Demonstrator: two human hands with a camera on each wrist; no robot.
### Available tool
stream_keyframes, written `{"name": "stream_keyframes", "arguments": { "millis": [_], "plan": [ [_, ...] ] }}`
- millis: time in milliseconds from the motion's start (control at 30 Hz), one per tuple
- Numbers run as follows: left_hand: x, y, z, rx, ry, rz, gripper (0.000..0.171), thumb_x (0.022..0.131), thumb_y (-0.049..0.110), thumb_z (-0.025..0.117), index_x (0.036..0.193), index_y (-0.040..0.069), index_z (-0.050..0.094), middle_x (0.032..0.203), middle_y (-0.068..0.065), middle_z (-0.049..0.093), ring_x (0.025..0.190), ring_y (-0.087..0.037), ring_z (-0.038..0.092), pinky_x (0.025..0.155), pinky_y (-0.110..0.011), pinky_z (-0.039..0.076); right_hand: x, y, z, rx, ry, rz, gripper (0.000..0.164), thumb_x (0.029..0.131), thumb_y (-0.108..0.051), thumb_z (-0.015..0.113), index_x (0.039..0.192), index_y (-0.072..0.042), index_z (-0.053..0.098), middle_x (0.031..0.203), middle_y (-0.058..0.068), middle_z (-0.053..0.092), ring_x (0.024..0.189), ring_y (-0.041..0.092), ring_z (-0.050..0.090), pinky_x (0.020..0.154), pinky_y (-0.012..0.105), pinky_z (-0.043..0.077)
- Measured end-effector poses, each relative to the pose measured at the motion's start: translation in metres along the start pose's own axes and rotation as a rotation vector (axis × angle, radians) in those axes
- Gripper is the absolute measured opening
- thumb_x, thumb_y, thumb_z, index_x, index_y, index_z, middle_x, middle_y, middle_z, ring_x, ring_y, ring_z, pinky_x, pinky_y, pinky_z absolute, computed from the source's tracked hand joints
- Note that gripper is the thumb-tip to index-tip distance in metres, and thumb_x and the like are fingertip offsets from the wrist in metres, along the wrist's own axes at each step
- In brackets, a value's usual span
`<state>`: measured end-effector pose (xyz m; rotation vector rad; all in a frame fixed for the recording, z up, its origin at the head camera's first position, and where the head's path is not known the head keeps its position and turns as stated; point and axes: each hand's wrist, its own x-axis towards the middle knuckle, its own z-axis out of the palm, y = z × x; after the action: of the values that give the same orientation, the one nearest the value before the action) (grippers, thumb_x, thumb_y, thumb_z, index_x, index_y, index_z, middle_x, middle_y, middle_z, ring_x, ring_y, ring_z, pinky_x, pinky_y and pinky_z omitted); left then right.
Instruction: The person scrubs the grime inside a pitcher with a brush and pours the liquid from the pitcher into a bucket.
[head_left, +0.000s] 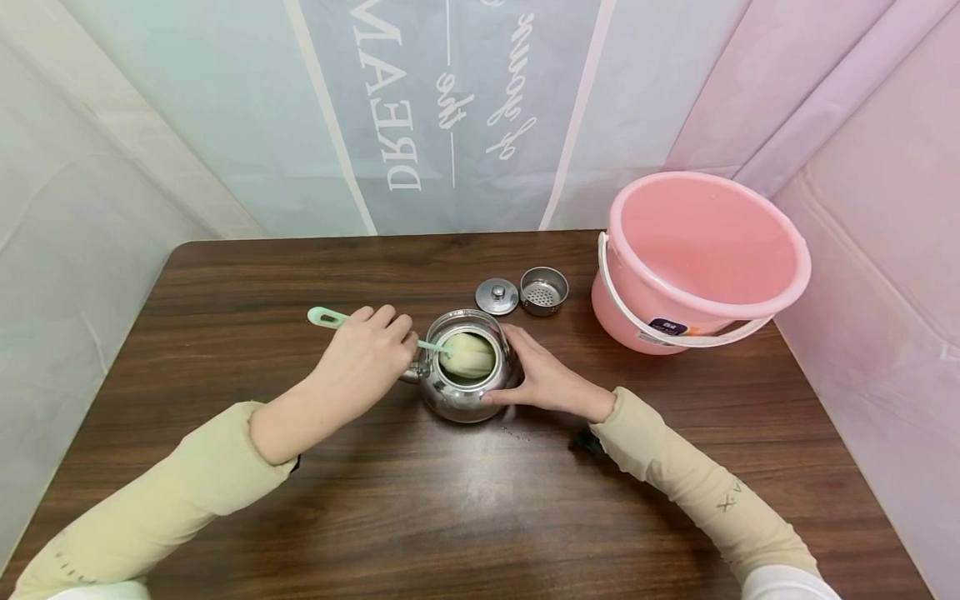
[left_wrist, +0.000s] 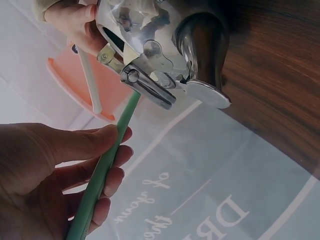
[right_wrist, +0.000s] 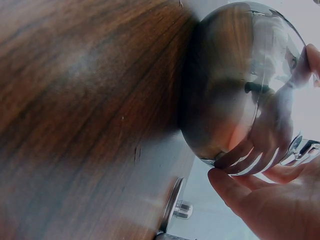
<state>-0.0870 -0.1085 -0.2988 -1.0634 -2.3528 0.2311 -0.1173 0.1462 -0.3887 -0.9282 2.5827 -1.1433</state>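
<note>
The left hand's (head_left: pixel 367 354) fingers were curled around the handle of a mint-green scrubber (head_left: pixel 468 358), whose pale, rounded head sat in the mouth of a round, polished metal teapot (head_left: pixel 460 406) at frame centre. The right hand (head_left: pixel 551 377), thumb and fingers set wide apart, held the teapot's right side. A round metal lid (head_left: pixel 491 307) and a perforated metal strainer (head_left: pixel 544 291) lay above-right; a pink plastic bucket (head_left: pixel 697 250) stood at upper right. The step in hand appeared to be interior scrubbing; the next move likely called for working the head round under a steady brace.
</note>
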Motion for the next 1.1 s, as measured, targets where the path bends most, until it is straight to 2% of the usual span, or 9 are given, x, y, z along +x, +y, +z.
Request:
{"name": "stream_keyframes", "arguments": {
  "millis": [400, 633, 1100],
  "plan": [
    [0.000, 0.000, -0.004, -0.008, -0.003, 0.007, 0.005, 0.074, 0.004, 0.064, 0.075, 0.003, 0.069, 0.067, -0.006, 0.051, 0.062, -0.023, 0.044, 0.052, -0.029, 0.032, 0.001, 0.000, -0.001, 0.007, 0.007, -0.017, 0.092, 0.067, -0.042, 0.078, 0.138, -0.007, 0.031, 0.134, 0.008, 0.038, 0.123, 0.017, 0.037, 0.103, 0.037, 0.030],
    [0.000, 0.001, -0.004, -0.005, 0.016, 0.016, 0.004, 0.069, 0.005, 0.070, 0.073, 0.003, 0.069, 0.066, -0.006, 0.050, 0.060, -0.023, 0.044, 0.052, -0.028, 0.032, 0.001, 0.000, -0.001, 0.004, 0.005, -0.015, 0.092, 0.067, -0.041, 0.078, 0.138, -0.007, 0.030, 0.134, 0.009, 0.038, 0.123, 0.018, 0.037, 0.103, 0.038, 0.030],
    [0.000, 0.004, -0.011, 0.006, 0.001, 0.026, 0.003, 0.071, 0.004, 0.070, 0.074, 0.004, 0.070, 0.065, -0.005, 0.050, 0.061, -0.022, 0.043, 0.053, -0.028, 0.031, -0.001, 0.000, 0.000, 0.000, 0.003, -0.003, 0.092, 0.067, -0.040, 0.079, 0.138, -0.006, 0.031, 0.135, 0.009, 0.038, 0.124, 0.018, 0.037, 0.103, 0.038, 0.031]
  ]
}}
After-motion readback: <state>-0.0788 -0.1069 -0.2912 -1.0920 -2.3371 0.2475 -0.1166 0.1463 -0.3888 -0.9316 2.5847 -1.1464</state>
